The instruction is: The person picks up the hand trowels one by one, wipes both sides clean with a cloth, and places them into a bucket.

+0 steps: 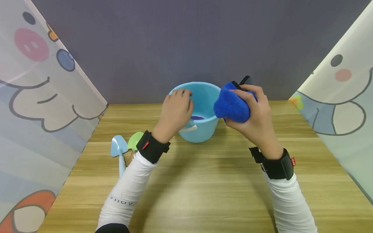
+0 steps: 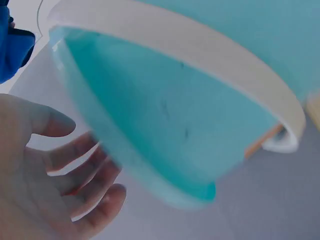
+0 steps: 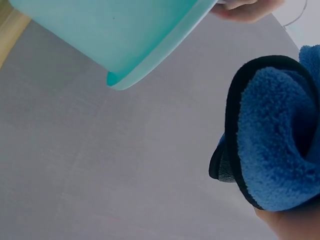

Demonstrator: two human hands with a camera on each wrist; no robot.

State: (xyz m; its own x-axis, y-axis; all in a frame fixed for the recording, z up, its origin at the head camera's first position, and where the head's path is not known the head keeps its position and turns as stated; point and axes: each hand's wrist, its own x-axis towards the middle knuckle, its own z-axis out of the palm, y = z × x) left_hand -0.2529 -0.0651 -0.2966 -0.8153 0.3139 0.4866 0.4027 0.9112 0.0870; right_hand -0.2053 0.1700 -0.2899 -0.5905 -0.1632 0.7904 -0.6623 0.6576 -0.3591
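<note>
A light-blue bucket (image 1: 201, 132) stands upright on the wooden table, its white handle (image 1: 189, 128) hanging down at the front. Inside, a small purple patch (image 1: 197, 118) shows low behind the near rim. My left hand (image 1: 176, 108) is over the bucket's left rim, fingers loosely bent; the left wrist view has it beside the rim with nothing in its grasp. To the right of the bucket, my right hand (image 1: 257, 111) grips a bunched blue cloth (image 1: 233, 103) with black edging. The cloth's fuzzy folds (image 3: 275, 135) fill the right side of the right wrist view.
On the left of the table (image 1: 209, 194) lie a light-blue toy shovel (image 1: 118, 145) and a green-headed toy tool (image 1: 135, 140), partly covered by my left arm. A grey wall (image 1: 186, 42) rises behind the bucket, with cartoon-printed panels (image 1: 335, 106) at both sides.
</note>
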